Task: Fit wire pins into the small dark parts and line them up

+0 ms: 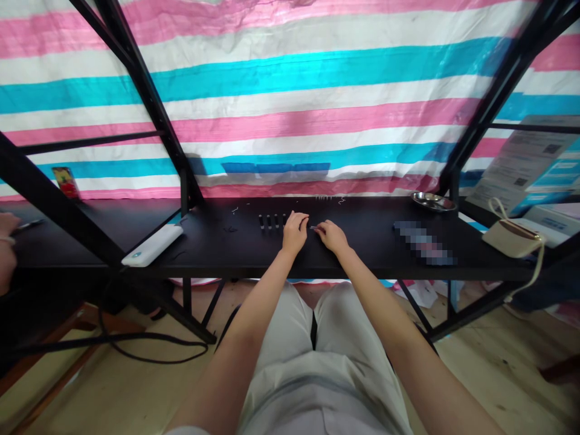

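On the black table (217, 251), my left hand (295, 232) rests with its fingers bent and drawn together near the thumb. What it holds, if anything, is too small to make out. Close to its right, my right hand (333, 235) pinches a small slim piece (312, 228) with a pale tip, pointing toward the left hand. Several short black sticks (269, 222) with light ends stand in a row just left of my left hand, which partly hides the last one. Behind the hands lies a row of tiny pale pieces (324, 198).
A white power bank-like block (153, 246) lies at the left, near dark thin scraps (230, 229). A round metal dish (434, 202), a blurred-out flat object (423, 243) and a beige pouch (514, 237) lie to the right. Black frame posts flank the table. Another person's hand (6, 225) shows far left.
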A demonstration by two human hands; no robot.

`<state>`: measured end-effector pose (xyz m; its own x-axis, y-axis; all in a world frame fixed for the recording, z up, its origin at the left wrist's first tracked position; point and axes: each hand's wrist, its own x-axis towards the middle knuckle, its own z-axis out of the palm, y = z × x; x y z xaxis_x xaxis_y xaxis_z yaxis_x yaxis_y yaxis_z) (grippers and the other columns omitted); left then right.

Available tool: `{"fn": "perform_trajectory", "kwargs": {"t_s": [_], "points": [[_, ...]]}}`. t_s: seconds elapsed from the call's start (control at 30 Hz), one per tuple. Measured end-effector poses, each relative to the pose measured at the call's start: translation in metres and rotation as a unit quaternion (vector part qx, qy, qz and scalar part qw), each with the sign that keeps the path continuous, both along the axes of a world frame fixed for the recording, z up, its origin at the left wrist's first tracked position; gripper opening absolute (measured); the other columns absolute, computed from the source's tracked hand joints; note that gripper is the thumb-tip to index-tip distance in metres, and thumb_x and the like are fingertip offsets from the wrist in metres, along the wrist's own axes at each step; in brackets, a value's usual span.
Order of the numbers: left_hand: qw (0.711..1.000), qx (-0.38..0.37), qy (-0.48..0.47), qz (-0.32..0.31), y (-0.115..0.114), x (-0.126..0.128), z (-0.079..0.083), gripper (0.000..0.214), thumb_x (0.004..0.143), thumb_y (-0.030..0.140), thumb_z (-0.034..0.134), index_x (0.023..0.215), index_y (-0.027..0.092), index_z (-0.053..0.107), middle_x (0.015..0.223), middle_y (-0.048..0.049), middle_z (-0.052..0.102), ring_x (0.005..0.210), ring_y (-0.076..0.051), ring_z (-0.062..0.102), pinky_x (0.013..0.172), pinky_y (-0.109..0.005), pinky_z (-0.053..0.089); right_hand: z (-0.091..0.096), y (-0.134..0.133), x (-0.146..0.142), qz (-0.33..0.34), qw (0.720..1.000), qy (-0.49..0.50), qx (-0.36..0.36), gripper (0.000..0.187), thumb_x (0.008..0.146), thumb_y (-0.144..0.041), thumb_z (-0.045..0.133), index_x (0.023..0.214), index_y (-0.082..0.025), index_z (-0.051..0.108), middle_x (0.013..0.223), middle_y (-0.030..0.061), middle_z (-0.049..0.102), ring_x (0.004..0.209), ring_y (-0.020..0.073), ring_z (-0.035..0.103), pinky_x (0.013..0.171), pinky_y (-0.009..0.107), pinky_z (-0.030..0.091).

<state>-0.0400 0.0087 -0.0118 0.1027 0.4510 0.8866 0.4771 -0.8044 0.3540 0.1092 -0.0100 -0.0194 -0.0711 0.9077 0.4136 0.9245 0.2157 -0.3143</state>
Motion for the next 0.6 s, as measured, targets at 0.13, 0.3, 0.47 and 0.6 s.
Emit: {"fn": "perform_trajectory", "kwargs": {"t_s": [0.13, 0.3, 0.47, 0.6], "points": [[1.0, -0.003, -0.008, 0.005, 0.001, -0.0005, -0.0011, 0.019, 0.09, 0.026, 0.041, 0.089, 0.018, 0.059, 0.089, -0.0046, 0.064, 0.087, -0.014, 0.061, 0.104, -0.045, 0.037, 0.0003, 0.0004, 0.0007, 0.0, 1.0, 0.019, -0.002, 0.025, 0.089, -0.035, 0.045, 0.092, -0.021, 0.065, 0.09, 0.0047, 0.059, 0.074, 0.0135, 0.055, 0.061, 0.023, 0.036], [1.0, -0.003, -0.016, 0.015, 0.0017, 0.0001, -0.0018, 0.019, 0.089, 0.028, 0.042, 0.086, 0.017, 0.057, 0.087, -0.005, 0.063, 0.086, -0.015, 0.06, 0.102, -0.045, 0.04, -0.0017, 0.0038, 0.002, 0.0, 0.999, 0.042, 0.004, 0.026, 0.089, -0.035, 0.044, 0.091, -0.02, 0.065, 0.086, 0.0049, 0.061, 0.077, 0.0149, 0.055, 0.066, 0.024, 0.038], [1.0, 0.0, 0.0, 0.005, 0.0021, 0.0, -0.0025, 0.016, 0.088, 0.028, 0.044, 0.083, 0.018, 0.056, 0.084, -0.005, 0.063, 0.083, -0.015, 0.06, 0.1, -0.042, 0.042, -0.0049, 0.006, 0.0042, -0.002, 0.999, 0.047, 0.019, 0.026, 0.088, -0.034, 0.044, 0.091, -0.019, 0.065, 0.086, 0.0059, 0.061, 0.079, 0.0162, 0.056, 0.069, 0.025, 0.039], [1.0, -0.006, 0.001, -0.001, 0.0031, -0.0005, -0.0031, 0.015, 0.088, 0.026, 0.045, 0.084, 0.018, 0.057, 0.085, -0.0053, 0.063, 0.084, -0.015, 0.06, 0.099, -0.041, 0.041, -0.0057, 0.0062, 0.0053, -0.013, 0.998, 0.048, 0.027, 0.025, 0.088, -0.033, 0.044, 0.093, -0.02, 0.065, 0.086, 0.0059, 0.06, 0.077, 0.0161, 0.056, 0.067, 0.025, 0.04]]}}
